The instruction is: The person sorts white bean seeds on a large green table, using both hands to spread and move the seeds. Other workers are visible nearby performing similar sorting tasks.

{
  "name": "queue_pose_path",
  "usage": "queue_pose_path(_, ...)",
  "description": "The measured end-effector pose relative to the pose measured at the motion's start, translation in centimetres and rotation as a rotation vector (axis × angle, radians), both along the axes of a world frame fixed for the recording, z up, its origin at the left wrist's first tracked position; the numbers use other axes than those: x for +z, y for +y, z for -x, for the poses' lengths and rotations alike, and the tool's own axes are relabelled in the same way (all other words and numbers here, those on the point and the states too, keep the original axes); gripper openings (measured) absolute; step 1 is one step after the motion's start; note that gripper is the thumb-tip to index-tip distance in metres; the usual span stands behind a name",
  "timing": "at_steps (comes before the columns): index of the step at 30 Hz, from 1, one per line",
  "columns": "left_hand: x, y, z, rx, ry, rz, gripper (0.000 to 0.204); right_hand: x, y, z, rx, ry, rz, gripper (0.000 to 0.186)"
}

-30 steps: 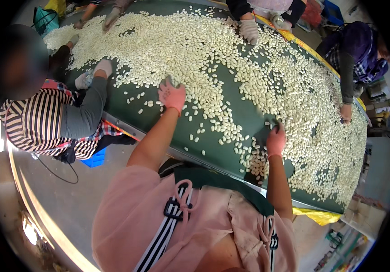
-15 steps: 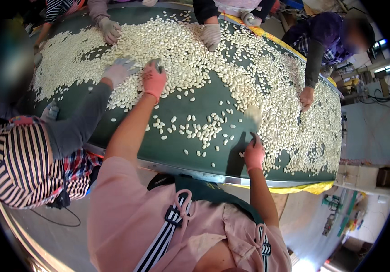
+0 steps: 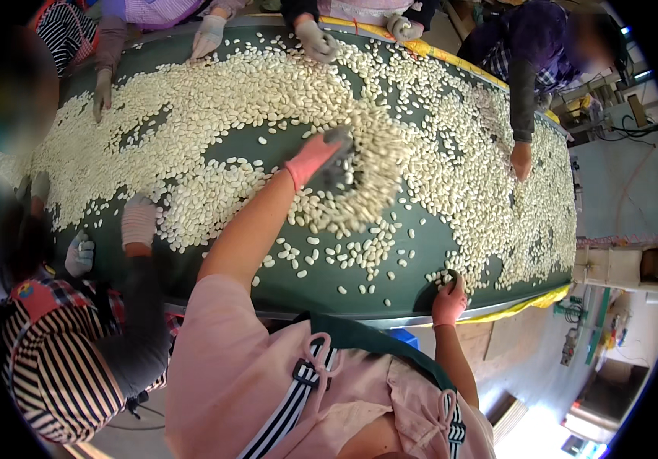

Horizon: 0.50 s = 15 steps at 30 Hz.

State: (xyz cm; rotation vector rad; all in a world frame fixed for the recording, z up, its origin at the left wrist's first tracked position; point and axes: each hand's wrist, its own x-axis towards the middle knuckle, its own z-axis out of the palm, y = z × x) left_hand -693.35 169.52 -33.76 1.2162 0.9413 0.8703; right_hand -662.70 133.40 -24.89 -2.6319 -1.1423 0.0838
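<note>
Beans (image 3: 214, 99) under left hand (image 3: 321, 157), blurred.

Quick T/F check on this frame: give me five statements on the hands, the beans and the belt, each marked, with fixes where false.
1. The left hand is stretched out over the white beans near the middle of the green belt. True.
2. The right hand holds a metal scoop. False: it holds no tool and rests at the belt's near edge, by a few beans.
3. Both hands wear pink gloves. True.
4. The belt is bare along its far side. False: beans lie thick there.
5. The person works alone. False: other people's gloved hands, such as a grey-gloved hand, reach in from the far side.
</note>
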Motion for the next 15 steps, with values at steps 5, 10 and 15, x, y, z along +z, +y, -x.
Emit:
queue_pose_path(5, 2.1, 8.5, 8.4, 0.818, 0.918, -0.362, 0.058, -0.7, -0.8, 0.9, -0.050, -0.064, 0.037, 0.028)
queue_pose_path(10, -0.3, 12.8, 6.9, 0.788, 1.122, -0.055, 0.077, -1.0, -0.1, 2.2, -0.041, -0.040, 0.025, 0.027)
queue_pose_path(15, 1.8, 10.0, -4.9, 0.881, 0.914, -0.026, 0.104, -1.0, 0.2, 3.5, -0.099, -0.017, 0.053, 0.027)
